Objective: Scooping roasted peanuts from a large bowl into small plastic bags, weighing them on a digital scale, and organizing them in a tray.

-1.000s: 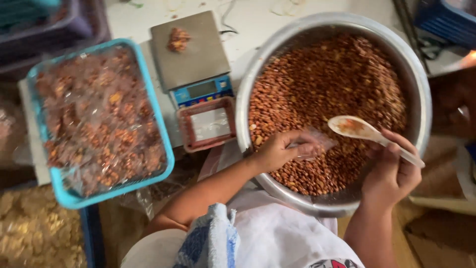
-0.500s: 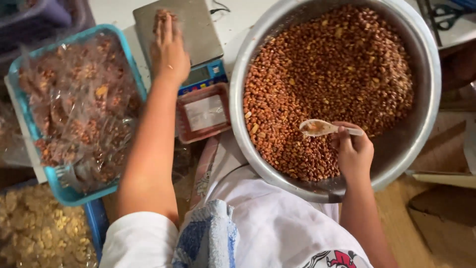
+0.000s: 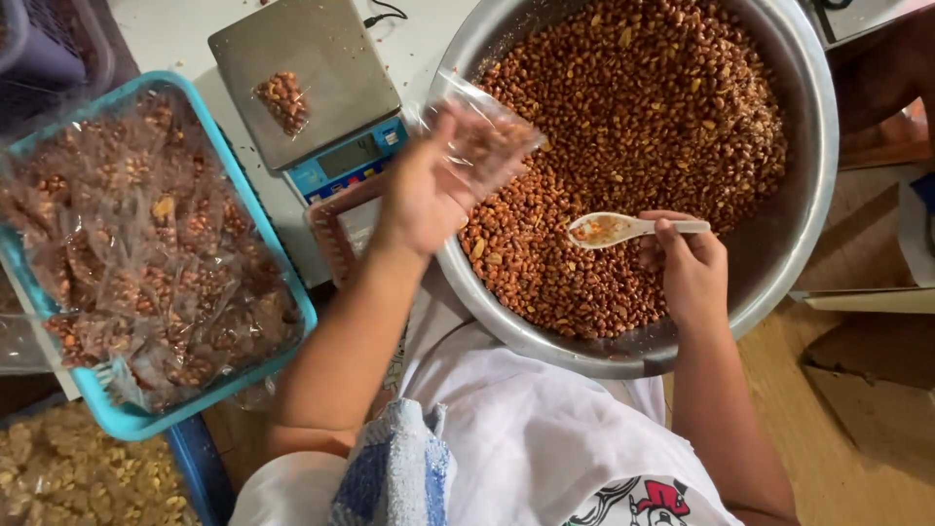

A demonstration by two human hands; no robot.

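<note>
Your silver metal bowl [image 3: 808, 195] holds reddish-brown peanuts [image 3: 633, 117]. Left of the bowl you have a grey-topped, blue-fronted scale [image 3: 312, 88]; further left, a turquoise basket [image 3: 282, 282]. Your spoon [image 3: 623, 228] is white.

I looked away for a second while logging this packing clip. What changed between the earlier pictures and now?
The left hand left the grey digital scale, leaving a small clear packet of nuts on it, and now holds a clear plastic bag by the large steel bowl of roasted peanuts. The right hand still holds the white plastic spoon over the nuts. The turquoise basket of filled packets stayed put.
</note>
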